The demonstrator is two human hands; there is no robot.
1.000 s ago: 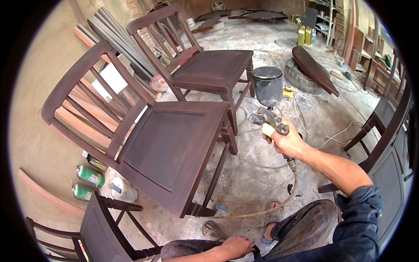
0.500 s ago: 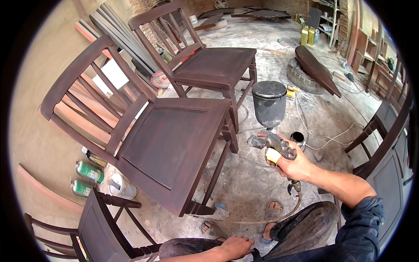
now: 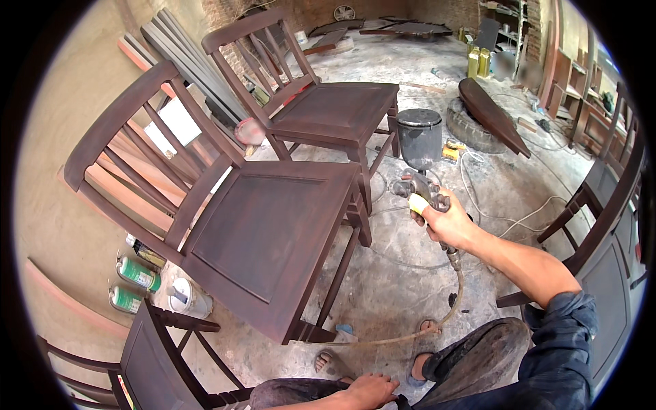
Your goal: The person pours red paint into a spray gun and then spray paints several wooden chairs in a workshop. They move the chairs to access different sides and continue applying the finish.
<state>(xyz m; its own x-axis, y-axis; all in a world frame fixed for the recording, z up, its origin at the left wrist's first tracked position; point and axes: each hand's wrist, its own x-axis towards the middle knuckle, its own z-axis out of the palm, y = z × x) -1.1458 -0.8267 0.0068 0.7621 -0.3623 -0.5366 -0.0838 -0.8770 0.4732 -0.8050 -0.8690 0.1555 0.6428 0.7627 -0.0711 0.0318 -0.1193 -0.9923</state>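
My right hand (image 3: pixel 444 219) grips a spray gun (image 3: pixel 418 184) with a dark cup (image 3: pixel 419 137) on top and a hose (image 3: pixel 459 294) below. Just left of the gun stands a dark brown wooden chair (image 3: pixel 266 225), its seat facing up, with a second chair (image 3: pixel 328 106) behind it. My left hand (image 3: pixel 372 388) lies low over my lap, fingers apart, holding nothing I can see. Part of another dark chair (image 3: pixel 157 355) shows at the lower left.
Behind the chairs, boards (image 3: pixel 174 48) lean on the wall. Green canisters (image 3: pixel 140 273) and a white bucket (image 3: pixel 195 301) stand at left. A tyre (image 3: pixel 465 123) bears a dark panel (image 3: pixel 492 113); loose hoses cross the floor. More furniture (image 3: pixel 601 205) lines the right side.
The spray gun in my right hand dipped down and right half a second ago, and is now higher and further left again. My left hand has barely moved.
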